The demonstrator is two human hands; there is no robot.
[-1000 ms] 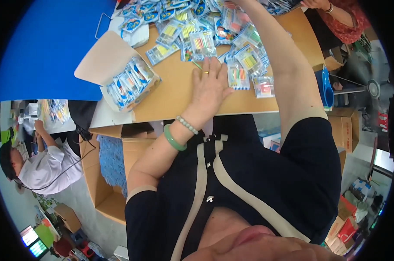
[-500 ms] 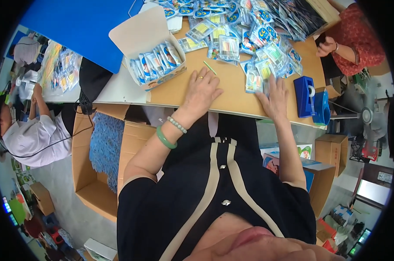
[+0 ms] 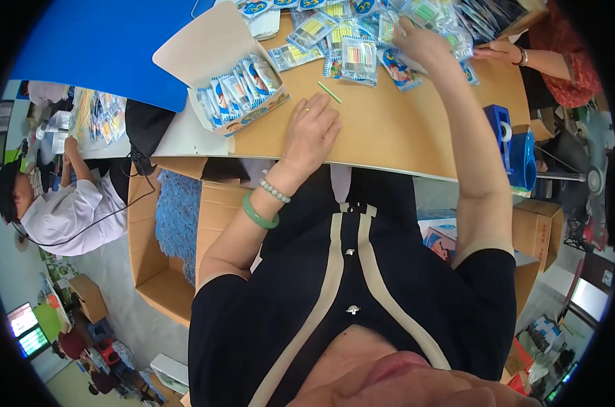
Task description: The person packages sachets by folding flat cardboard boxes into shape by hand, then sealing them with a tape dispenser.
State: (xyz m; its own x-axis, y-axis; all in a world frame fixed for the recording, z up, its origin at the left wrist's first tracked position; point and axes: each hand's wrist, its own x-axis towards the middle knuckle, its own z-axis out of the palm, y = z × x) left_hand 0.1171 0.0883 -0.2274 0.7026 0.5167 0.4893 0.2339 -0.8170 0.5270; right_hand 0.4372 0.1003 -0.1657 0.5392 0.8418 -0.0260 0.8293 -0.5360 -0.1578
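The left hand (image 3: 312,132) rests on the tabletop with its fingers loosely curled and nothing seen in it, while the right hand (image 3: 423,47) lies over the packets (image 3: 359,60) with its fingers bent; whether thumb and finger pinch one, I cannot tell. Half a second ago the right hand was near the front edge with a few packets at its fingertips; now that arm is stretched out, and those packets seem to have gone back into the pile at the far side. For the work, this leaves the stretch of table (image 3: 389,136) before the body far less crowded, with the packets gathered at arm's length. The left hand stays almost where it was.

The near edge of the table runs just below the left wrist, and bare tan surface spreads from there toward the pile. On the left, the white box (image 3: 260,117), lid up and holding a row of packets, bounds that room; on the right stand a blue cup (image 3: 523,159) and a blue tape dispenser (image 3: 497,129). A co-worker's hand (image 3: 499,51) is just beside the right hand (so that side is tight). Smallest, a thin green stick (image 3: 329,92) lies just beyond the left fingertips.
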